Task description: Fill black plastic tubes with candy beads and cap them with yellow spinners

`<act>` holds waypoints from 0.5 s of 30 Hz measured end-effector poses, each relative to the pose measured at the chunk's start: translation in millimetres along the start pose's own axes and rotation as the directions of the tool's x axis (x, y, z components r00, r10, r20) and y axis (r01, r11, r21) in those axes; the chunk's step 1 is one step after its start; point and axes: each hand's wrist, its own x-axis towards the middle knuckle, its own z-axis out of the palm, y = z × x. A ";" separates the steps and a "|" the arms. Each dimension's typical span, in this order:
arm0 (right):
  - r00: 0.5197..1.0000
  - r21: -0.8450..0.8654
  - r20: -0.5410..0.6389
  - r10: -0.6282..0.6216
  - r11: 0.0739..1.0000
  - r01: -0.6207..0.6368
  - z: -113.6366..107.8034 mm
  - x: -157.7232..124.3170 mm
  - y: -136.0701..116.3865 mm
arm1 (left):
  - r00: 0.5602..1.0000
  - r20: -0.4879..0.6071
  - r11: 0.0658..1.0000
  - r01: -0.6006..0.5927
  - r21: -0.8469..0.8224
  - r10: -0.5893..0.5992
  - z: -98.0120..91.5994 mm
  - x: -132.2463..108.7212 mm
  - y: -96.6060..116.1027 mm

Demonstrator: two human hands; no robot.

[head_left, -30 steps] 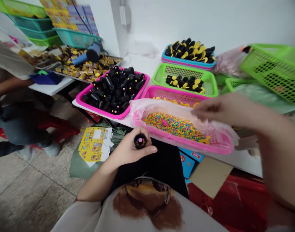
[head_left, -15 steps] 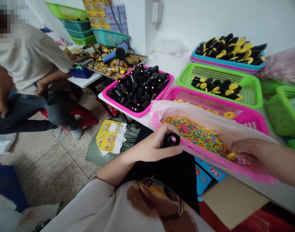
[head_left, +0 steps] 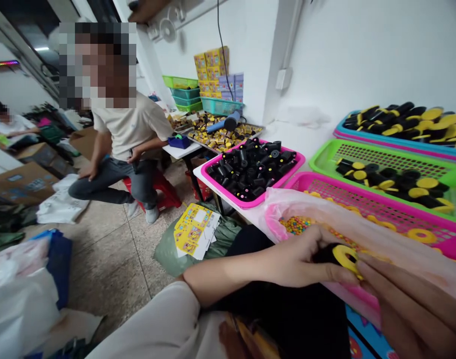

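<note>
My left hand [head_left: 299,257] is wrapped round a black cylinder [head_left: 323,255]. A yellow ring [head_left: 345,258] sits at the cylinder's end, and the fingers of my right hand [head_left: 407,289] press against it. Just behind my hands, small coloured beads [head_left: 297,224] lie in a plastic-lined pink basket [head_left: 273,218]. More yellow rings [head_left: 421,235] show in the pink basket behind the plastic. To the left, another pink basket [head_left: 246,203] holds many black cylinders [head_left: 246,167].
Green [head_left: 325,152] and blue [head_left: 342,130] baskets with black and yellow pieces stand at the right back. A person [head_left: 126,139] sits on a red stool [head_left: 164,192] at the left. A metal tray [head_left: 256,133] of yellow pieces is beyond.
My right hand has come from the bead basket to the cylinder in my left hand. A yellow ring now shows at the cylinder's end. The view has swung left and up.
</note>
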 end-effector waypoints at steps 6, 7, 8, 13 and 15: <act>0.996 0.001 0.067 -0.062 0.998 0.062 -10.7 14.7 3.6 | 1.000 -0.012 0.999 -0.022 -0.032 0.022 -3.7 -4.7 -3.9; 0.996 0.001 0.071 -0.060 0.998 0.060 -10.9 13.0 6.5 | 0.998 -0.039 0.998 -0.047 -0.050 0.045 -2.2 -5.6 -4.1; 0.996 0.000 0.077 -0.052 0.999 0.052 -10.7 10.6 9.6 | 0.996 -0.064 0.996 -0.062 -0.060 0.058 -0.2 -6.3 -3.8; 0.996 -0.012 0.046 -0.073 0.997 0.074 -7.5 5.7 20.4 | 0.979 -0.189 0.994 0.064 -0.087 -0.080 8.5 -6.5 -2.8; 0.993 0.052 0.020 -0.114 0.992 0.113 -4.1 12.0 18.0 | 0.965 -0.189 0.969 0.142 -0.205 -0.181 10.5 -4.1 -7.8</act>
